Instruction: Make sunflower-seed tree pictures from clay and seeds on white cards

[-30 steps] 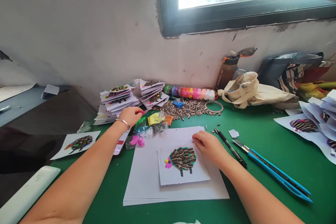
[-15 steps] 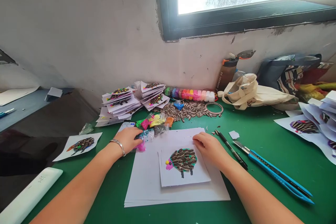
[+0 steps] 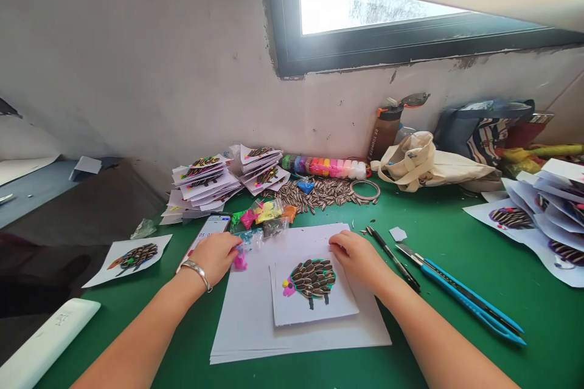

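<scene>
Presently, card (image 3: 335, 305): face up on white paper (image 3: 249, 331); any drag across it could knock its seeds (image 3: 314, 278) loose.
Left hand (image 3: 215, 257): fingers curled beside the pink clay (image 3: 239, 261); we cannot tell whether they pinch it.
Right hand (image 3: 356, 254): fingers bent together near the card's far right corner; we cannot confirm a grip.
Cutter (image 3: 469, 300): blade seemingly bare; a careless right forearm (image 3: 435, 325) risks a cut.
Phone (image 3: 212, 225): partly behind the left hand.
Card stack (image 3: 544, 228): cut off at right.
</scene>
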`<state>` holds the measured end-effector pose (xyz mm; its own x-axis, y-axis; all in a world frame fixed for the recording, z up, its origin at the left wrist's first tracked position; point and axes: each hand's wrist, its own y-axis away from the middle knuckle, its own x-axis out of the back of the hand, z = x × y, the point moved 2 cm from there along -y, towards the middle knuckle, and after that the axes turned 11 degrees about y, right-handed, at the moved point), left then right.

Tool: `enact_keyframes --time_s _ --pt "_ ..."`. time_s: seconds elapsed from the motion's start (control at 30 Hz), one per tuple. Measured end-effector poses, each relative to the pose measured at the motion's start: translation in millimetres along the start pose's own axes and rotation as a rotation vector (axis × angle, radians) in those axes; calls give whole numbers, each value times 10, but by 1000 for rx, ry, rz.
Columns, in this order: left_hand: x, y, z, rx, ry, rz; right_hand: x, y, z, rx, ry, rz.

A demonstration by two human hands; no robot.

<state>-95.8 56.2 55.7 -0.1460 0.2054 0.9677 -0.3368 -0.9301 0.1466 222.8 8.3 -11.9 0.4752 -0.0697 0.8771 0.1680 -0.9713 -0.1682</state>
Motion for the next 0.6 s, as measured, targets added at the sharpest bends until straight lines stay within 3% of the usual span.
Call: enact_keyframes --time_s 0.13,0.23,0.3,0.47,0.6 --pt "253 158 270 -23 353 198 37 -1 -25 -10 -19 34" --pt "277 200 538 -33 698 289 147 39 -166 -47 -157 107" --pt "181 165 736 -64 898 254 236 94 -315 -98 -380 95" --pt "-125 45 1102 -115 1228 90 343 204 -678 -144 -795 -145" --pt "-239 42 1171 -171 1441 -40 353 153 -781 -179 -848 -89"
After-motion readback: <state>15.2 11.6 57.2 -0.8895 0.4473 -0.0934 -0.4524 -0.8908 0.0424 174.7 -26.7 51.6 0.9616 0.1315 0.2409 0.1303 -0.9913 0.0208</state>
